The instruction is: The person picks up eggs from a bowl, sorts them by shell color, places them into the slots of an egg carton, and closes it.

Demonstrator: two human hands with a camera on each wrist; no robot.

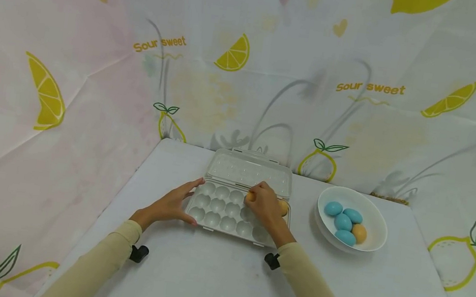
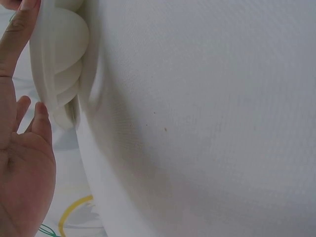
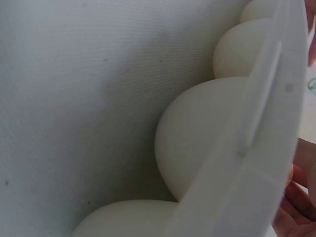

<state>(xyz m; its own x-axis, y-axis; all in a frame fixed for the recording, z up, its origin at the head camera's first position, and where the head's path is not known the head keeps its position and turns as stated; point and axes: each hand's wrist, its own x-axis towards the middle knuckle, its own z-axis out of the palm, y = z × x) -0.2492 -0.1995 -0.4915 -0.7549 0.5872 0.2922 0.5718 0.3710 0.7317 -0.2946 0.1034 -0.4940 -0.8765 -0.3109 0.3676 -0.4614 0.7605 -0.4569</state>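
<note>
A white plastic egg box [image 1: 212,229] lies on the table with its clear lid [image 1: 249,171] folded back. My left hand [image 1: 171,203] spans the left end, thumb near the front corner and extended fingers along the side. In the left wrist view, the left hand [image 2: 27,168] touches the rim of the egg box [image 2: 43,54]. Over the back row, my right hand [image 1: 264,204] pinches an orange egg [image 1: 251,196]. Another orange egg [image 1: 283,207] sits at the box's right end, partly hidden by that hand. The right wrist view shows rounded cup undersides and the right hand's fingers [image 3: 298,202] beyond the rim.
A white bowl [image 1: 377,225] to the right of the egg box holds several blue eggs [image 1: 343,222] and one orange egg [image 1: 359,233]. Lemon-printed sheeting [image 1: 244,99] rises behind the white table [image 1: 212,284] and along its sides.
</note>
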